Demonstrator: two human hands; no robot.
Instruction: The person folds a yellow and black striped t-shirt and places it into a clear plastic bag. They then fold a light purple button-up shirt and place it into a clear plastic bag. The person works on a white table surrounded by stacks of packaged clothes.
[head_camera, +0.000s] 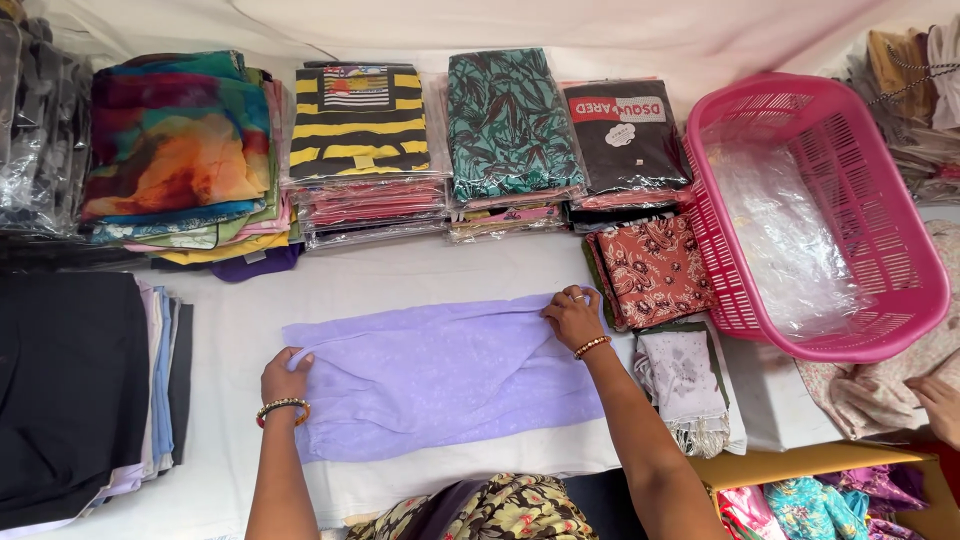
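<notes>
A lavender cloth (440, 375) lies spread flat on the white sheet in front of me. My left hand (284, 378), with a beaded bangle at the wrist, pinches the cloth's left edge. My right hand (572, 316), also wearing a bangle, grips the cloth's upper right corner, where the fabric is bunched into folds.
Stacks of folded, plastic-wrapped garments (360, 130) line the far side. A pink plastic basket (905, 300) with clear bags sits at the right. A rust floral folded cloth (652, 270) and a white one (685, 380) lie beside my right hand. Dark folded fabric (70, 380) is stacked at the left. Another person's hand (938, 400) shows at the right edge.
</notes>
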